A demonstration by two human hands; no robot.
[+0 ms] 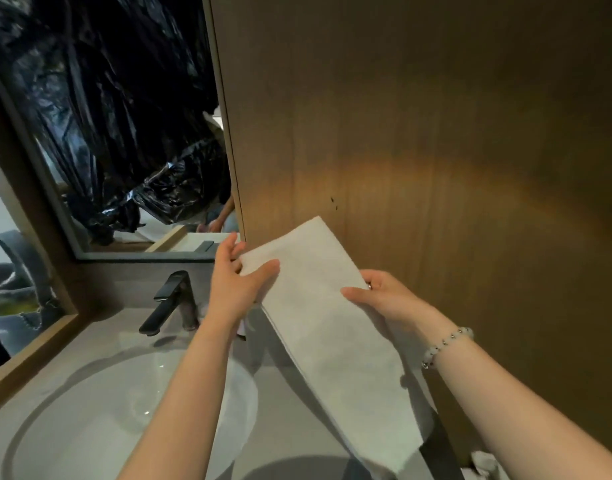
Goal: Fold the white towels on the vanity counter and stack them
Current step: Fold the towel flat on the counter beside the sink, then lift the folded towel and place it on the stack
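A white towel (318, 313), folded into a long narrow strip, hangs in the air over the vanity counter (287, 382), running from upper left to lower right. My left hand (240, 277) pinches its upper left edge, thumb on top. My right hand (384, 294), with a beaded bracelet on the wrist, grips the right edge about halfway down. The strip's lower end droops to the counter near the wooden wall. Another bit of white cloth (484, 462) shows at the bottom right corner.
A round white sink (100, 420) lies at the lower left, with a black faucet (169, 301) behind it. A mirror (107, 133) reflecting black plastic sheeting fills the upper left. A tall wooden panel (436, 133) stands close on the right.
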